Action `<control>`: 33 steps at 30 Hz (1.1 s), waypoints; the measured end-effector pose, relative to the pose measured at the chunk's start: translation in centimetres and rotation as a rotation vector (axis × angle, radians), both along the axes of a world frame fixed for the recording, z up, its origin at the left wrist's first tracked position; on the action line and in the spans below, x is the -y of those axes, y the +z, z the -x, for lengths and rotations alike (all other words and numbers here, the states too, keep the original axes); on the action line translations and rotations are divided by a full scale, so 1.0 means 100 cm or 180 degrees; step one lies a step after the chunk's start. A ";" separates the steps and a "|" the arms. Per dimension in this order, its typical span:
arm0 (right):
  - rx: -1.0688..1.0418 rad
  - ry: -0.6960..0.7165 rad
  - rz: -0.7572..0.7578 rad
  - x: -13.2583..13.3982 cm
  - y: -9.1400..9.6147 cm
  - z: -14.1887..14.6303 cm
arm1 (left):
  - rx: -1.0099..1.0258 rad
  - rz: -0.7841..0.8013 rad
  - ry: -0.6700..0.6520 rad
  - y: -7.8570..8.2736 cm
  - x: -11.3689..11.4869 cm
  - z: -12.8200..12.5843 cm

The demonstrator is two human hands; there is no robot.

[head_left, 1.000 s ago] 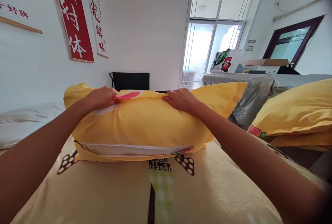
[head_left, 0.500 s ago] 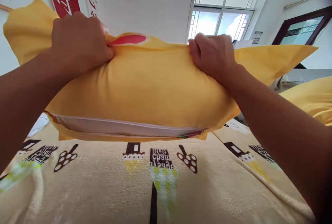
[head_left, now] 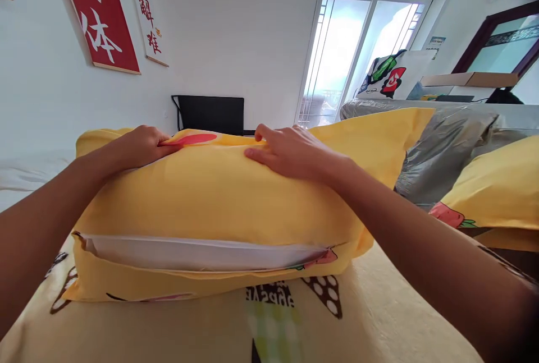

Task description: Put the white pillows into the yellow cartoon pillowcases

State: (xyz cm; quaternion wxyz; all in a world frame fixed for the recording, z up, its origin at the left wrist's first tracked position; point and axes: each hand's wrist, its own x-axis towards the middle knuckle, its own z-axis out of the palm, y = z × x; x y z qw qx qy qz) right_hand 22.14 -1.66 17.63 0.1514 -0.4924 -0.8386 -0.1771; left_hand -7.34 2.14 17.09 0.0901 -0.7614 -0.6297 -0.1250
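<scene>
A yellow pillow (head_left: 219, 200) rests on the patterned blanket (head_left: 168, 332), its long opening facing me. White inner material (head_left: 202, 253) shows through that gap, and the lower flap hangs toward the blanket. My left hand (head_left: 141, 147) is closed on the pillow's upper edge beside a red printed patch (head_left: 196, 138). My right hand (head_left: 295, 152) lies over the top edge right of the middle, thumb and index finger apart; its other fingers are partly hidden. A loose yellow corner (head_left: 387, 127) sticks out to the right.
Another yellow pillow (head_left: 501, 189) with a strawberry print sits at the right, near grey plastic-wrapped things (head_left: 446, 150). Farther back are a white printed bag (head_left: 391, 74), a cardboard box (head_left: 471, 79) and a black panel (head_left: 210, 113). Red and white banners hang on the wall.
The pillow has come down onto the blanket from its raised position. My right hand has shifted left along its edge and loosened. My left hand has lowered with the pillow. The view has tilted.
</scene>
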 end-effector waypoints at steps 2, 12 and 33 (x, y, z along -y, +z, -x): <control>-0.0155 0.0065 -0.0031 -0.020 -0.021 0.010 | -0.0091 -0.0285 0.0256 -0.017 -0.017 -0.007; -0.1132 -0.0113 0.0617 -0.165 -0.173 0.022 | 0.1307 -0.0391 0.0687 -0.172 -0.124 0.015; -0.1373 -0.0074 -0.0407 -0.130 -0.216 0.010 | 0.1478 -0.1002 -0.0384 -0.205 -0.095 0.016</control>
